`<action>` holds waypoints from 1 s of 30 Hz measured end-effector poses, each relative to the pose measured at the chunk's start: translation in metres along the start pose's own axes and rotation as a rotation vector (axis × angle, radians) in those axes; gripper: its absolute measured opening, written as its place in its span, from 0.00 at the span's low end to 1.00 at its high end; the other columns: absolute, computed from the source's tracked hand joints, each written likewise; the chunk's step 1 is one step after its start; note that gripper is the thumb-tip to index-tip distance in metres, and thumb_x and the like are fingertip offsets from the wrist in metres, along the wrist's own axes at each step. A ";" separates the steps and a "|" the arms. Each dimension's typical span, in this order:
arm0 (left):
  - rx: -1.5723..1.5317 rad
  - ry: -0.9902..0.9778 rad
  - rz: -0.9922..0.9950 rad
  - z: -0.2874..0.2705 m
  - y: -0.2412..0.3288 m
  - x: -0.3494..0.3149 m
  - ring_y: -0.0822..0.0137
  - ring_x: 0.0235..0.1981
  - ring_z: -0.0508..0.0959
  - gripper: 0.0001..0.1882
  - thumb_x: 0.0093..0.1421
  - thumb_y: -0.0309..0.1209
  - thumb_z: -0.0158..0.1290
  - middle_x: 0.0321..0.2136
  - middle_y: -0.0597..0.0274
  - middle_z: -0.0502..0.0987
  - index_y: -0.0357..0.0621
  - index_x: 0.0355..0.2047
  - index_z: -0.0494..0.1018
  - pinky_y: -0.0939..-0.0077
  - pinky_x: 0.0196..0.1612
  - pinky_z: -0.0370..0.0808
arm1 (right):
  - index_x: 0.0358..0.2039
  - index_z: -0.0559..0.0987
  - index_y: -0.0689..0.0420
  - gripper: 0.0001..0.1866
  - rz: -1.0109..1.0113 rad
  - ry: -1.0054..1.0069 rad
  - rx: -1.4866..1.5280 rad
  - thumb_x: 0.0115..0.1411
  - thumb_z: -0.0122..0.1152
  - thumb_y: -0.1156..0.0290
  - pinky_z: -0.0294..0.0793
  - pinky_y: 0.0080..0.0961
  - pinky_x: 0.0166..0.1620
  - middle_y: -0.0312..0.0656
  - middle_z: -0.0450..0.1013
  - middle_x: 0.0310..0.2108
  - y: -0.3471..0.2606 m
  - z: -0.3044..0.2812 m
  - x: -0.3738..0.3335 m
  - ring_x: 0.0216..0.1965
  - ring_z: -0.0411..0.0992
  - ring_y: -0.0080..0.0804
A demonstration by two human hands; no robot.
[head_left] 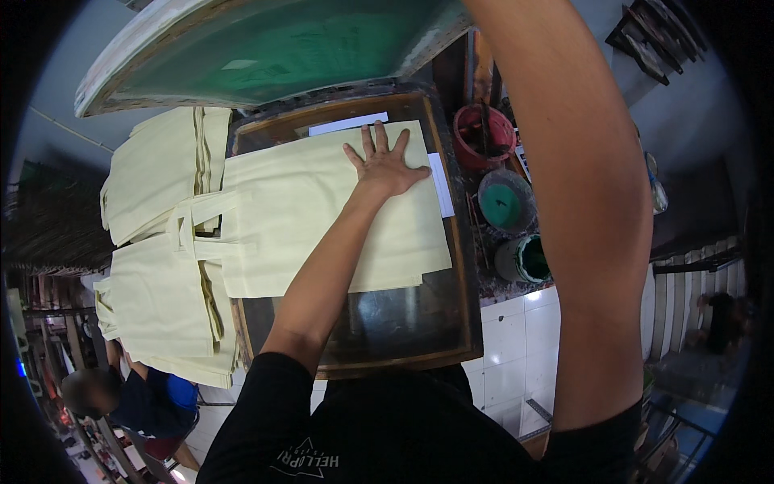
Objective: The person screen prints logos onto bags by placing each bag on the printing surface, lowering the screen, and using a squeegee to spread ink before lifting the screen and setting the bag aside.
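My left hand (384, 169) lies flat with fingers spread on a cream cloth tote bag (282, 218), near the bag's far right corner. The bag rests on a dark glass-topped board (395, 323) with a wooden rim, its handles (218, 230) pointing left. White strips (442, 185) sit along the bag's far and right edges. Above the board's far side, a printing screen (306, 48) with green mesh is tilted up. My right forearm (597, 177) reaches up past the top edge of the view beside the screen, so that hand is out of sight.
Two piles of cream bags (161, 298) lie left of the board. At its right stand a red bucket (484, 137), a tub of green ink (504, 206) and a pot with green inside (524, 260). Another person (149, 403) is at the lower left.
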State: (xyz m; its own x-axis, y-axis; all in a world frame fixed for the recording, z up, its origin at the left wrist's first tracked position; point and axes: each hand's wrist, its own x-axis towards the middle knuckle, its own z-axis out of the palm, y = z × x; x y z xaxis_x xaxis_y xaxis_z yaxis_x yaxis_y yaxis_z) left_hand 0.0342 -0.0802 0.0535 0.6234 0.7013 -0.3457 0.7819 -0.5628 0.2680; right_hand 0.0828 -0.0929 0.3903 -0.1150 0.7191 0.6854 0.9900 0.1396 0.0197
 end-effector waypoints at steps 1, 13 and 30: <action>-0.003 0.000 -0.006 -0.001 0.001 -0.001 0.42 0.76 0.26 0.55 0.55 0.69 0.54 0.77 0.46 0.31 0.65 0.76 0.46 0.25 0.69 0.26 | 0.31 0.86 0.68 0.15 0.004 0.004 -0.033 0.59 0.61 0.67 0.79 0.45 0.44 0.64 0.80 0.34 -0.001 0.002 0.002 0.37 0.80 0.57; -0.044 -0.059 -0.084 -0.009 0.011 0.010 0.35 0.75 0.27 0.56 0.52 0.66 0.58 0.76 0.43 0.31 0.69 0.76 0.46 0.16 0.65 0.28 | 0.35 0.86 0.69 0.16 0.044 -0.032 0.157 0.60 0.65 0.66 0.79 0.42 0.46 0.64 0.80 0.36 -0.002 -0.014 -0.013 0.38 0.80 0.57; -1.665 0.055 0.230 0.007 -0.110 -0.282 0.63 0.37 0.85 0.15 0.69 0.31 0.56 0.37 0.47 0.85 0.27 0.44 0.78 0.68 0.48 0.79 | 0.32 0.76 0.56 0.09 0.103 -0.125 0.371 0.63 0.63 0.64 0.75 0.38 0.33 0.42 0.74 0.29 -0.101 0.036 -0.238 0.32 0.75 0.42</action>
State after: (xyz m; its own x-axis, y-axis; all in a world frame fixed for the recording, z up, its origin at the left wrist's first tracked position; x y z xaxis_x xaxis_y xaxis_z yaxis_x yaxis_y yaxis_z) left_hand -0.2272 -0.2191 0.1148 0.6888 0.7100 -0.1467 -0.1868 0.3693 0.9103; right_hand 0.0071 -0.2539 0.1992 -0.0481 0.8165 0.5754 0.9030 0.2818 -0.3243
